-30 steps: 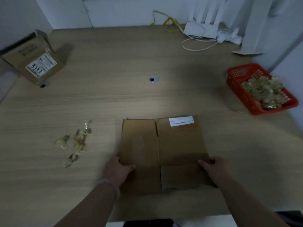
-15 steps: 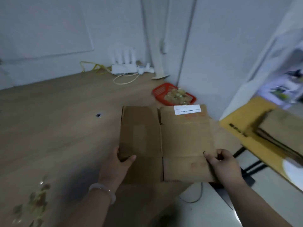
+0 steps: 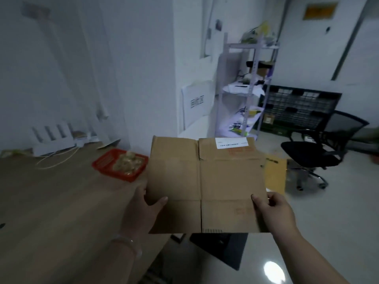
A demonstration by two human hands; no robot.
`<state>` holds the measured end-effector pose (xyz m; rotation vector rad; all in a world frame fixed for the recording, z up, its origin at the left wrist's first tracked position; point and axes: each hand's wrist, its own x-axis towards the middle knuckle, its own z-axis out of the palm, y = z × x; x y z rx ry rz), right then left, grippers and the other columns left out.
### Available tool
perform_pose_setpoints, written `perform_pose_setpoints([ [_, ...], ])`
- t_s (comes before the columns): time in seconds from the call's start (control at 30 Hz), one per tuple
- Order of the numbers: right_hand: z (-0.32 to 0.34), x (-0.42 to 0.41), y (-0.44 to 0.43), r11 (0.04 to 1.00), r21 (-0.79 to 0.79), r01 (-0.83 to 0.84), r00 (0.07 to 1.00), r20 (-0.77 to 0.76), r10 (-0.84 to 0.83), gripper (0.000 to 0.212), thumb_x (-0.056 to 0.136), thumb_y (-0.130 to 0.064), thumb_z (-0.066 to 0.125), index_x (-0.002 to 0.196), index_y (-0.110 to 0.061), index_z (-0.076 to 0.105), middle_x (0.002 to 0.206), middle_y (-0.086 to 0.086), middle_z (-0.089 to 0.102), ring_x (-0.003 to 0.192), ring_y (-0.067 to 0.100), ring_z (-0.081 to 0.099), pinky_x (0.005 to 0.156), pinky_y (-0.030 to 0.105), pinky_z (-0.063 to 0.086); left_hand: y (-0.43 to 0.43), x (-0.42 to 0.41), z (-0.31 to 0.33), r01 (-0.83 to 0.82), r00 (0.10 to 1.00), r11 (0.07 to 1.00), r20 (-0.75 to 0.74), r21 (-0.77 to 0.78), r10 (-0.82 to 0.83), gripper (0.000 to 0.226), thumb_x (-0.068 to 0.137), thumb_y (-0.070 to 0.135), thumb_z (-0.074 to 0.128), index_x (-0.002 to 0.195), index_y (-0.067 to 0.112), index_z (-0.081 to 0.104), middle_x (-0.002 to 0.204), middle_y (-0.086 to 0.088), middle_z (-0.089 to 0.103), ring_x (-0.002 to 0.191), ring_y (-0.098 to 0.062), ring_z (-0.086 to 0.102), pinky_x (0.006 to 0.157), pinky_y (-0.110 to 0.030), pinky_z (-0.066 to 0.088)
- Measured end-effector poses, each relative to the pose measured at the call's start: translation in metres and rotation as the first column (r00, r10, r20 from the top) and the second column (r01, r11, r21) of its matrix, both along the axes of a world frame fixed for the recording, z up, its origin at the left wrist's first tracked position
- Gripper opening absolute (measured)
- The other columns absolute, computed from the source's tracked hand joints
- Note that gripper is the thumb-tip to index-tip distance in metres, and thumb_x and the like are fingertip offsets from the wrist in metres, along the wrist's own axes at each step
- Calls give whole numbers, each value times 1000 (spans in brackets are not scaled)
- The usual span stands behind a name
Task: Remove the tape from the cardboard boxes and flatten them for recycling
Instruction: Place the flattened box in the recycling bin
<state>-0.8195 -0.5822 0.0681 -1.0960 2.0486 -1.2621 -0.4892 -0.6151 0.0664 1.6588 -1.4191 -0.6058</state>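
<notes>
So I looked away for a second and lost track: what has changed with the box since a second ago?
The flattened box, which lay on the table, has been lifted and carried right, now held in the air past the table's edge, over the floor. The view swung right with it. Unchanged: the left hand and right hand grip the same near corners, and the box is still flat, white label away from the person.

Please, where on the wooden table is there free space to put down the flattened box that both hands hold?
The table is bare in its near left part, between the red basket and the left hand. The far edge is crowded: white cable, white device. The flattened box, held also by the right hand, hangs past the table's right edge.
</notes>
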Motion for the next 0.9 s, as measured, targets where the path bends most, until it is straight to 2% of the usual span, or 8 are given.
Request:
perform_pose_setpoints([
  [0.07, 6, -48, -1, 999, -12, 35, 999, 7, -35, 32, 84, -44, 67, 103, -20, 60, 91, -2, 64, 78, 16, 59, 60, 30, 42, -13, -51, 2, 32, 999, 999, -15, -13, -32, 62, 73, 46, 76, 122, 21, 49, 98, 11, 53, 83, -11, 50, 59, -22, 37],
  [0.13, 13, -97, -3, 997, -35, 74, 997, 11, -74, 28, 83, -41, 69, 101, -21, 60, 91, -1, 65, 75, 13, 58, 56, 27, 40, -26, -102, 3, 72, 996, 997, -51, -2, -72, 62, 73, 48, 75, 123, 23, 48, 99, 12, 54, 84, -11, 52, 60, -21, 39],
  [0.23, 21, -165, -7, 992, -50, 118, 993, -5, -119, 23, 82, -40, 69, 95, -24, 59, 83, -9, 61, 72, 6, 55, 55, 25, 38, -45, -171, -1, 133, 986, 991, -100, 0, -133, 60, 74, 49, 74, 122, 26, 48, 104, 8, 58, 89, -14, 57, 66, -27, 44],
  [0.4, 19, -250, -20, 984, -43, 174, 983, -60, -176, 21, 83, -41, 68, 92, -24, 59, 78, -14, 59, 71, 5, 55, 55, 25, 37, -76, -260, -8, 221, 969, 975, -122, 32, -215, 68, 77, 48, 72, 132, 22, 41, 117, 3, 57, 93, -14, 54, 65, -21, 43],
  [0.5, 10, -283, -35, 980, -28, 198, 977, -72, -199, 22, 82, -42, 68, 92, -26, 57, 78, -16, 56, 70, 1, 53, 55, 23, 36, -93, -294, -15, 248, 964, 966, -116, 78, -238, 73, 79, 48, 70, 138, 21, 37, 124, 1, 54, 106, -21, 55, 77, -30, 45],
  [0.67, -10, -327, -80, 980, 2, 197, 978, -63, -196, 20, 81, -42, 69, 87, -28, 56, 77, -17, 57, 69, -1, 52, 55, 20, 34, -136, -337, -33, 233, 971, 964, -89, 125, -223, 69, 79, 50, 69, 135, 24, 38, 119, 5, 53, 103, -18, 53, 78, -32, 45],
  [0.83, -22, -363, -152, 987, 49, 151, 986, -83, -147, 22, 82, -40, 70, 76, -28, 52, 76, -8, 59, 67, 5, 54, 52, 22, 33, -192, -372, -54, 190, 979, 970, -102, 155, -175, 71, 78, 51, 70, 135, 22, 40, 115, 6, 51, 90, -10, 47, 62, -20, 39],
  [0.9, -22, -374, -183, 990, 81, 113, 990, -98, -105, 21, 82, -41, 69, 78, -30, 52, 76, -8, 59, 66, 7, 55, 51, 23, 34, -215, -382, -61, 167, 982, 968, -115, 186, -147, 72, 78, 50, 70, 136, 22, 39, 119, 3, 52, 93, -13, 50, 65, -24, 42],
])
